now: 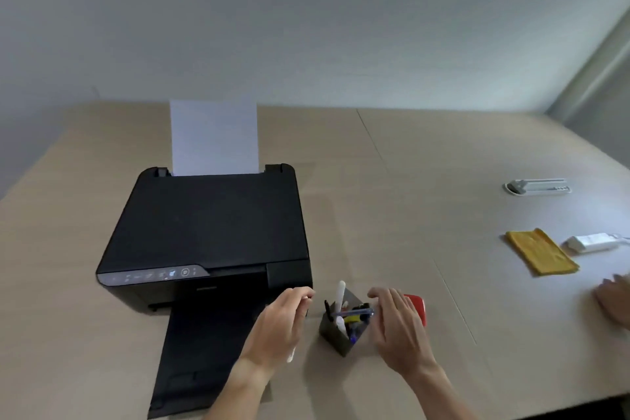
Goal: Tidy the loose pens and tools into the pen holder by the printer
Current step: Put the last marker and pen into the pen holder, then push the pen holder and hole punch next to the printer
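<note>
Right by the front corner of the black printer (204,235) stands the dark pen holder (337,334), close enough that both hands can work at it without stretching. It already has a white marker (341,293) standing up in it, a black pen (328,310) at its left edge and a clutter of blue and yellow bits lower down.

The left hand (284,320) is curled around a slim white pen (290,355), whose lower end pokes out below the palm; the grip looks like a pinch near the fingertips, held just left of the holder, probably so the pen can be tipped in upright.

The right hand (397,324) hovers on the other side with its fingers slack, against a blue pen (354,312) lying across the holder's mouth. Whether it is gripping that pen or only steadying it, I cannot tell through the blur. A red thing (417,310) sits just behind that hand, half hidden.

Well off to the right on the table (409,181) lie a yellow cloth (540,252) and a white charger (591,243), apart from the pens. Another hand (613,300) rests at the far right edge.
</note>
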Motion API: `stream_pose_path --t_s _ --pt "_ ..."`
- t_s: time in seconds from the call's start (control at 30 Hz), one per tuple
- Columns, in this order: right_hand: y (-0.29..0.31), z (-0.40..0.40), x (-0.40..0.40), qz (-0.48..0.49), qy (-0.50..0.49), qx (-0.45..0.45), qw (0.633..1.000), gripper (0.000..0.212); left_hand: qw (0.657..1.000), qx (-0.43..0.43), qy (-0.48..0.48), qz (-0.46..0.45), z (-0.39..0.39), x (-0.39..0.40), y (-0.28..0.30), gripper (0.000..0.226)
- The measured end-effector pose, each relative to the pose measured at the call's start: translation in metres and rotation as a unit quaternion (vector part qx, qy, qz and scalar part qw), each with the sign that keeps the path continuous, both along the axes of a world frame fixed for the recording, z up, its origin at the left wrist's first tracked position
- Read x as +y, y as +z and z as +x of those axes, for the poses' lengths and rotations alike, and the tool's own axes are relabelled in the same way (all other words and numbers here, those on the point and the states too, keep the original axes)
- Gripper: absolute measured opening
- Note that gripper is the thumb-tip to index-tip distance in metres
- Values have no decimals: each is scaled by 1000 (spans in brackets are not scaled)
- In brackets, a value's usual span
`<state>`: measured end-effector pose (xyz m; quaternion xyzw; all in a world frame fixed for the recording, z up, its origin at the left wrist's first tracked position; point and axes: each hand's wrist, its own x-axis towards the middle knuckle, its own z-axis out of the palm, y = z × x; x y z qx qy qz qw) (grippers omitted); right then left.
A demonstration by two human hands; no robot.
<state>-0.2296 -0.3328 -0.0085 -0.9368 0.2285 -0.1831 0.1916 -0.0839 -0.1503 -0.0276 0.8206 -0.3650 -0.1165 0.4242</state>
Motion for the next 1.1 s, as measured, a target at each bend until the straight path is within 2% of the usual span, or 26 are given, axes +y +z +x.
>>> stream_pose_path --t_s 0.2,0.33,0.47,0.63,0.9,1.1 --pt "14 -10 -38 39 -1 33 999 28 998 6 22 -63 -10 -52 17 36" --pt "20 2 -43 23 34 55 998 33 995 -3 55 -87 -12 -74 26 26" --pt "15 16 -36 30 79 59 995 34 996 -11 44 -79 -14 -85 26 16" --pt "2 17 -33 43 84 60 994 36 999 -22 10 -37 -23 -82 20 19" --pt "-19 -6 -46 37 -3 49 998 37 996 -67 -16 50 -30 -73 20 22" --pt "-41 -28 -58 22 -122 116 986 33 978 -151 -72 125 -39 -72 11 37"
